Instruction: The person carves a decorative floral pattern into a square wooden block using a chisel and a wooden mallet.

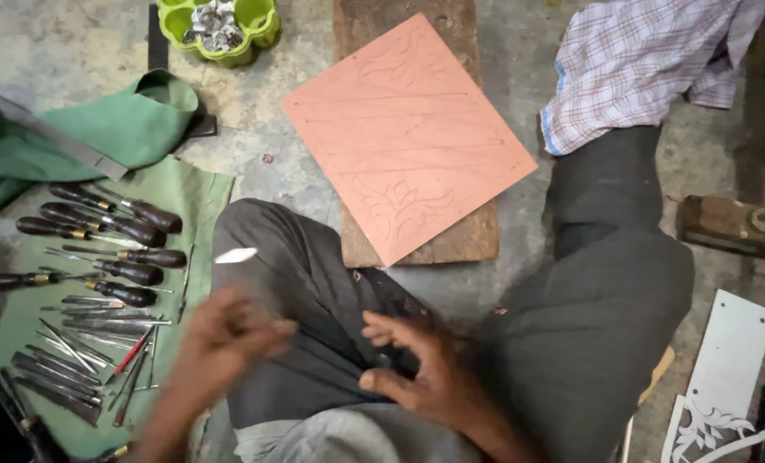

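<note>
Sitting cross-legged on a concrete floor, the person has both hands low over the lap, and both are smeared by motion. The left hand hovers above the left knee with its fingers drawn loosely together toward the thumb; whether it pinches anything cannot be told through the blur. A small pale sliver shows just beyond it, over the dark trousers, apart from the fingertips. The right hand lies palm-up near the middle of the lap, fingers curled and spread, apparently holding nothing. Ahead of the knees a pinkish-orange square panel, scored with straight lines and leaf scrolls, rests turned like a diamond on a worn wooden board; that seems to give it a firm, raised bed within easy reach of both arms. To the left, a green cloth carries rows of wooden-handled chisels and thin metal gravers, laid roughly side by side, probably so each can be picked by sight from the left side. A green plastic cup tray holding small metal bits stands farther off, and a white fretwork piece lies at the lower right.
</note>
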